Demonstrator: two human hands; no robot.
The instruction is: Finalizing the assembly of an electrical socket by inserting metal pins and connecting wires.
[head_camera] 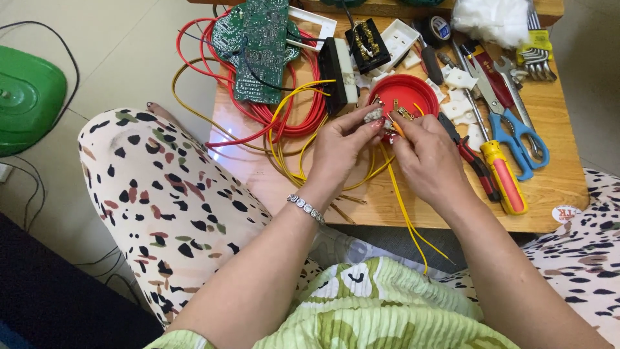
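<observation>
My left hand (342, 145) pinches a small white electrical part (374, 115) between thumb and fingers, just over a low wooden table (562, 181). My right hand (429, 158) is closed on a yellow wire (403, 203), its end held against that part. The wire trails down off the table's front edge. Both hands meet right in front of a red round lid (407, 90) that holds small metal pieces.
Coils of red wire (297, 119) and yellow wire lie left of the hands under a green circuit board (258, 45). Blue-handled scissors (516, 139), a yellow-and-red screwdriver (507, 178), pliers, white switch parts and black tape fill the right side. A green appliance (26, 97) sits on the floor at left.
</observation>
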